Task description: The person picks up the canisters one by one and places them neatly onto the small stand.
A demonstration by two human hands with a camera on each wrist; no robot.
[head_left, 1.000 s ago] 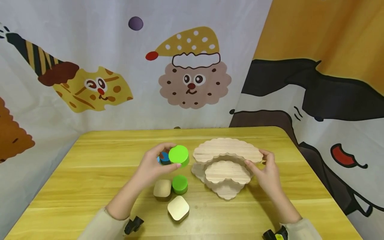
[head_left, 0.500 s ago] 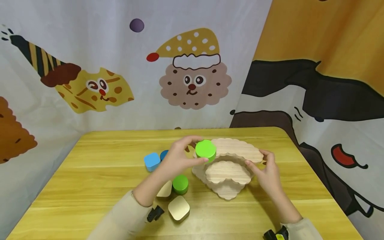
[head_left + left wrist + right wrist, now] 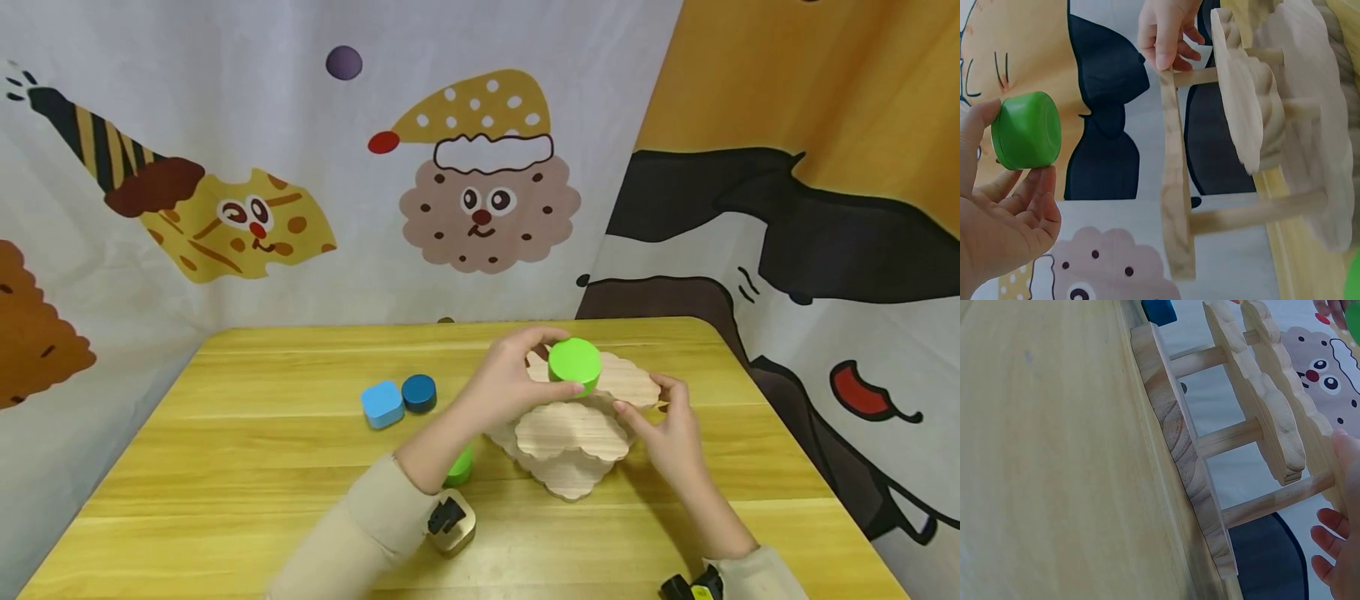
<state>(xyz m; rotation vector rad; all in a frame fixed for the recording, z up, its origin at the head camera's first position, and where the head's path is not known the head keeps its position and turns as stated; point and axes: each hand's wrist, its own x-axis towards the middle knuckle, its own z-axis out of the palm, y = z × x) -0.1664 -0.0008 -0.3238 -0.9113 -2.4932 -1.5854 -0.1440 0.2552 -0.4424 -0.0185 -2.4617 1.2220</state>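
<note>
My left hand [image 3: 504, 377] pinches a green round block [image 3: 575, 363] between thumb and fingers. In the head view the block overlaps the scalloped top tier [image 3: 633, 382] of a wooden tiered stand; the left wrist view shows a gap between the block [image 3: 1025, 131] and that tier [image 3: 1179, 181]. With thumb and fingers, my right hand [image 3: 670, 433] grips the top tier's right end. Below it are a smaller cloud-shaped tier [image 3: 572, 429] and a wide base [image 3: 573, 477] on the table. Round dowels [image 3: 1232, 437] join the tiers.
Left of the stand lie a light blue square block [image 3: 383, 405] and a dark blue round block [image 3: 419, 392]. My left forearm partly covers another green round block [image 3: 460, 468] and a beige square block [image 3: 459, 540]. A printed curtain [image 3: 300, 300] hangs behind the table [image 3: 225, 467].
My left hand has carried the green round block rightward, from beside the stand to above its top tier. The left forearm now covers some blocks and uncovers the blue ones. My right hand stays put.
</note>
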